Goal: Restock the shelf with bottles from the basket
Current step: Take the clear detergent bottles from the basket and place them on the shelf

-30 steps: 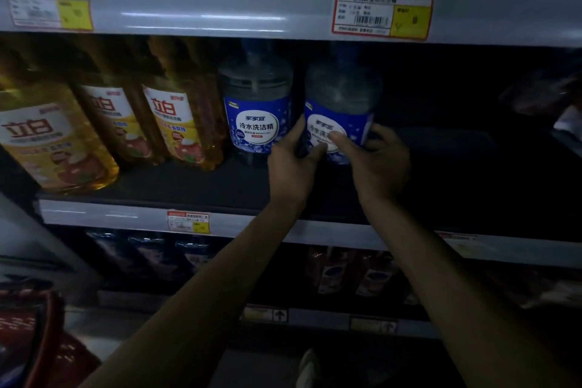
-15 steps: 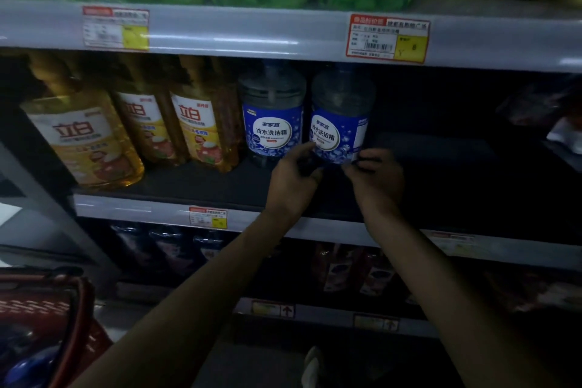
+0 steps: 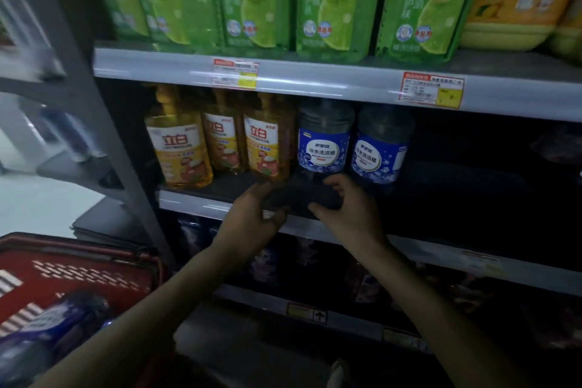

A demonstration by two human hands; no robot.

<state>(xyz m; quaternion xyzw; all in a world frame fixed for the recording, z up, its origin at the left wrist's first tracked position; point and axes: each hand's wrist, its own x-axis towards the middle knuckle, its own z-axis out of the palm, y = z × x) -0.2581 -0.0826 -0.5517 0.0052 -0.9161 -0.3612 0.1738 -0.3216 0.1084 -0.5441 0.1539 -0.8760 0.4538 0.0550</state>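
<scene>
Two clear bottles with blue labels stand side by side on the middle shelf (image 3: 201, 204): the left blue bottle (image 3: 324, 148) and the right blue bottle (image 3: 379, 153). My left hand (image 3: 255, 224) and my right hand (image 3: 349, 208) hover in front of the shelf edge just below them, fingers loosely curled, holding nothing and touching neither bottle. A red basket (image 3: 78, 264) sits at the lower left with another blue-labelled bottle (image 3: 50, 327) lying in it.
Three yellow bottles (image 3: 220, 148) stand left of the blue ones. Right of the blue bottles the shelf is dark and bare. Green refill packs (image 3: 261, 0) fill the shelf above. A grey upright post (image 3: 104, 123) borders the shelving at left. Dark items sit on the lower shelf.
Both hands have let go of the right blue bottle and drawn back down to the shelf edge. The view has swung left and down, bringing the basket into sight.
</scene>
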